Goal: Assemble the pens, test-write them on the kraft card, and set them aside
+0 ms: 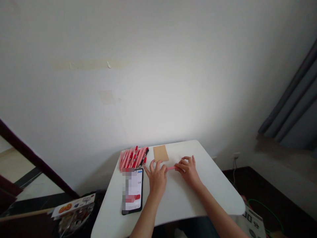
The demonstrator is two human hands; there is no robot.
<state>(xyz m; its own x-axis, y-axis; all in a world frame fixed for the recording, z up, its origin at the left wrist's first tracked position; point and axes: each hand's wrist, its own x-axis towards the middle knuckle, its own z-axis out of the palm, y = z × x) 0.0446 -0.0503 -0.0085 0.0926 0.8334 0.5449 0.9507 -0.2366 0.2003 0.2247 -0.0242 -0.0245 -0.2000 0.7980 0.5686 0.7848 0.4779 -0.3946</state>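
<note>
On the smooth white worktop point(182, 201), the left hand point(157, 178) and right hand point(189, 172) pinch opposite ends of a slim pink pen point(170, 168), their fingers equally near; its long axis runs left to right. Just beyond, slightly left, lies a flat tan square card point(160, 152).

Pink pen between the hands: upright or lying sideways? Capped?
Sideways: the pink pen spans roughly level from the left hand to the right hand. Cap: cannot tell; the hands cover its ends.
</note>
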